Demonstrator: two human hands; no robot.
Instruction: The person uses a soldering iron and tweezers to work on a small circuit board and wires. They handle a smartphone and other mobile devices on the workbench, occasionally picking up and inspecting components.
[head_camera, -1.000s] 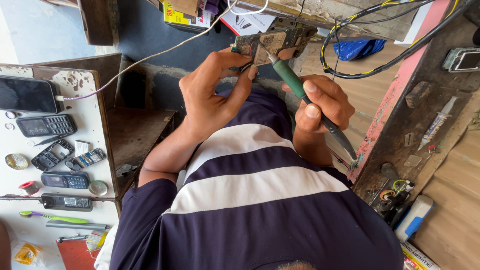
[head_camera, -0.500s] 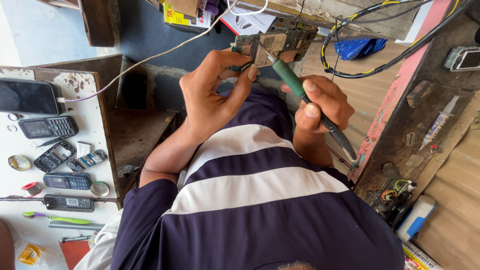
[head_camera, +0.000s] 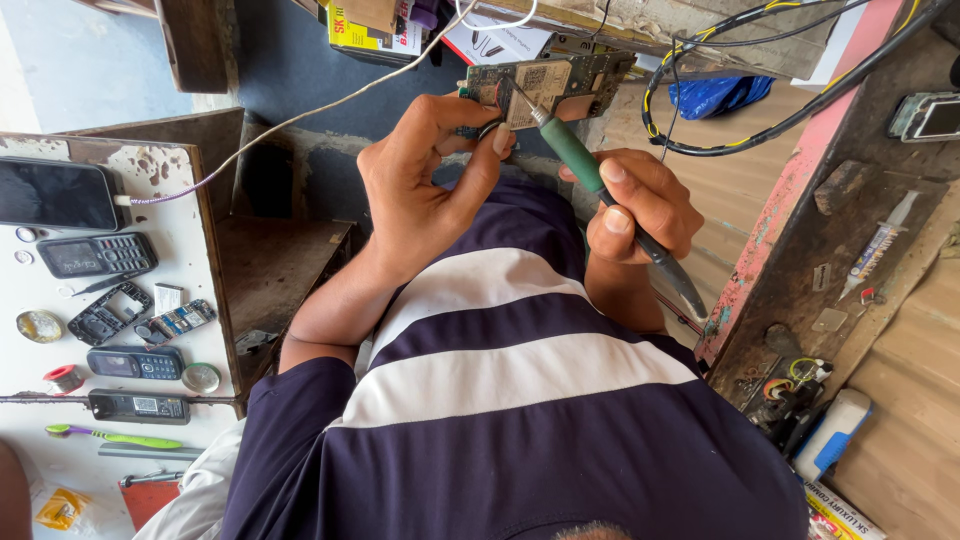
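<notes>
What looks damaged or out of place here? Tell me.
An empty, stripped phone frame lies among whole phones on the white table, whose paint is chipped at the far edge. Nothing else stands out.

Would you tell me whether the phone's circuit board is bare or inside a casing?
Bare: the circuit board, held by the left hand, shows exposed components, no casing around it.
</notes>
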